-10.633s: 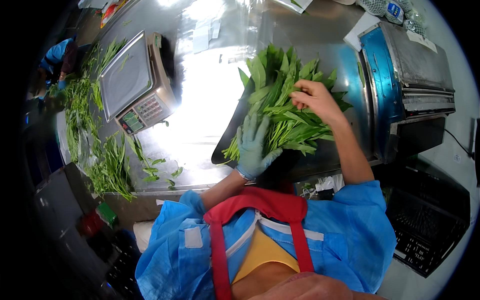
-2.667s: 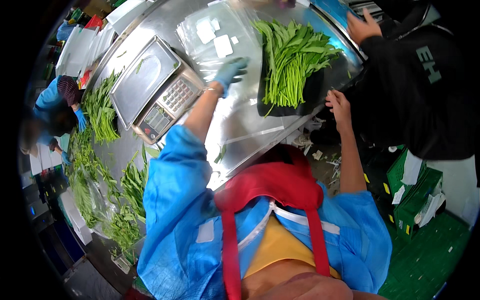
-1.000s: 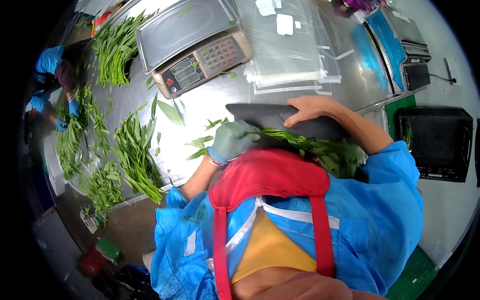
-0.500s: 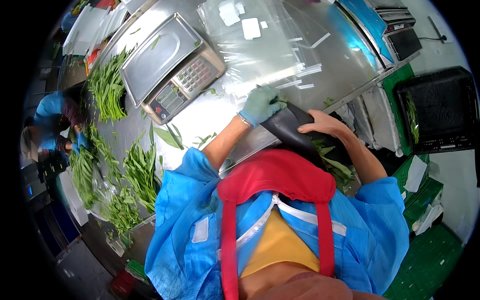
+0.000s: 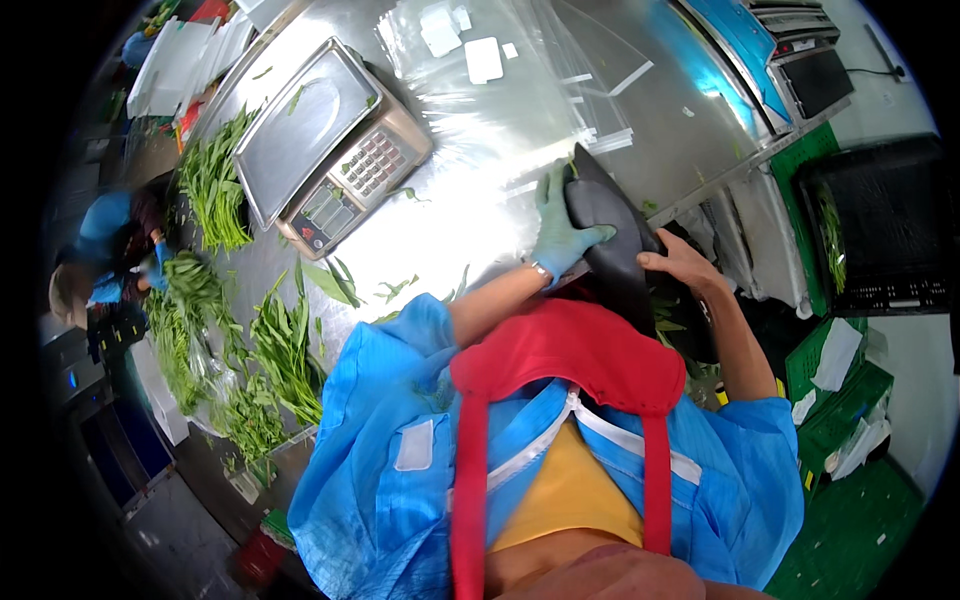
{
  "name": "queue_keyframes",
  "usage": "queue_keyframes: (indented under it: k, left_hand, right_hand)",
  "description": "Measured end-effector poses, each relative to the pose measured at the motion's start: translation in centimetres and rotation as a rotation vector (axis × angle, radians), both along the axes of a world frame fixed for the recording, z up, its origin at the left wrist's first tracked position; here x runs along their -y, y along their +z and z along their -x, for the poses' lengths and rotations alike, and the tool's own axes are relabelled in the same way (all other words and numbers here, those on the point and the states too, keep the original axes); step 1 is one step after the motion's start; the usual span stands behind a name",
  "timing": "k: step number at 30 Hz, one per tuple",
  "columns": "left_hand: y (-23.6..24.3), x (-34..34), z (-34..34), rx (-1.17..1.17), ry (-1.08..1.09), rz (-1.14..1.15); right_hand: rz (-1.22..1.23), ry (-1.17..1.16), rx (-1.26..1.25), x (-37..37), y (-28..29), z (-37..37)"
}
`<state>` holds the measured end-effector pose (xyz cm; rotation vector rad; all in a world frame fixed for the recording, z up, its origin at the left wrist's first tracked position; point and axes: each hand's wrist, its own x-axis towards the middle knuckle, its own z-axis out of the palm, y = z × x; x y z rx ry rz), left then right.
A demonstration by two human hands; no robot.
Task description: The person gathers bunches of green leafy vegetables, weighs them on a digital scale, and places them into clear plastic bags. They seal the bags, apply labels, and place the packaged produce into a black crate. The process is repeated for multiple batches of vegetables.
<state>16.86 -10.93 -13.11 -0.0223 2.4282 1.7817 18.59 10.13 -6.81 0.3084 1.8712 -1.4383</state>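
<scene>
A smooth, pliable black sheet (image 5: pixel 615 225), rubber-like in look, stands folded in front of my red apron bib. My left hand (image 5: pixel 562 225), in a green glove, lies along its left side with fingers stretched and thumb apart. My bare right hand (image 5: pixel 685 265) grips the sheet's right edge, thumb showing on the near side; its other fingers are partly hidden. Green leaves (image 5: pixel 668 315) show in the dark space below my right hand. What lies inside the fold is hidden.
A scale (image 5: pixel 355 165) with a steel pan stands on the metal table, left of clear plastic bags (image 5: pixel 490 110). Bunches of leafy greens (image 5: pixel 285 350) lie further left, where a co-worker (image 5: pixel 110 240) handles some. A black crate (image 5: pixel 880 225) stands at right.
My left hand has shifted right and opened from its closed hold on the sheet's corner. The sheet now stands more upright, and my right hand has moved slightly right.
</scene>
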Motion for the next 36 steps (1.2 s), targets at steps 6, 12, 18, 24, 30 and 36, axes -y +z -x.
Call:
queue_keyframes:
  k: [6,12,18,24,30,36]
  left_hand:
    - [-0.6,-0.2,2.1,-0.026,-0.076,0.069]
    - [-2.8,9.4,2.9,-0.206,-0.14,0.674]
    - [-4.1,5.4,8.5,-0.348,0.126,0.606]
    - [-3.0,3.9,6.2,-0.323,-0.06,0.665]
    - [-3.4,4.5,7.0,-0.153,-0.101,0.349]
    - [-5.3,5.7,7.3,-0.134,-0.116,0.405]
  right_hand:
    - [0.112,0.008,0.085,-0.4,-1.1,2.3]
    - [0.258,-0.215,0.237,-6.9,-4.6,-0.4]
    - [0.363,-0.33,0.249,-9.5,-5.5,-2.4]
    - [0.375,-0.358,0.217,-9.4,-4.9,-3.2]
    - [0.349,-0.285,0.176,-9.5,-5.0,-2.8]
    - [0.38,-0.194,0.21,-8.3,-4.7,-1.6]
